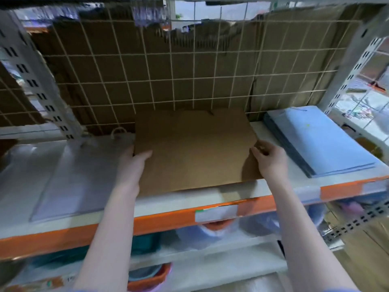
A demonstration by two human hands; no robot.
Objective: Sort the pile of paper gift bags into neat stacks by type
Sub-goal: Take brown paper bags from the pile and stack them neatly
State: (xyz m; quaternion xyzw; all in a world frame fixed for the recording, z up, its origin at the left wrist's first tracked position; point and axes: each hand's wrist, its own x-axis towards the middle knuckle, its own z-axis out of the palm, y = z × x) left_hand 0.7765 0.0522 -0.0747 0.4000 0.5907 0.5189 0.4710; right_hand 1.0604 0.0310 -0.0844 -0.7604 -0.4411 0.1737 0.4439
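A person squares up a stack of brown kraft paper bags point(193, 148) in the middle of a white shelf point(273, 131) edged in orange, backed by a wire grid. The left hand point(134, 163) lies flat against the stack's left edge, fingers straight and together; the right hand point(269, 157) grips the right edge, fingers curled at it, though motion blur makes it hard to say whether it holds one bag or several. Both forearms reach up and forward. White bags point(73, 175) lie flat to the left, a blue stack point(320, 142) to the right. The brown stack appears to be mid-alignment; next it likely needs nudging straight, its edges flush.
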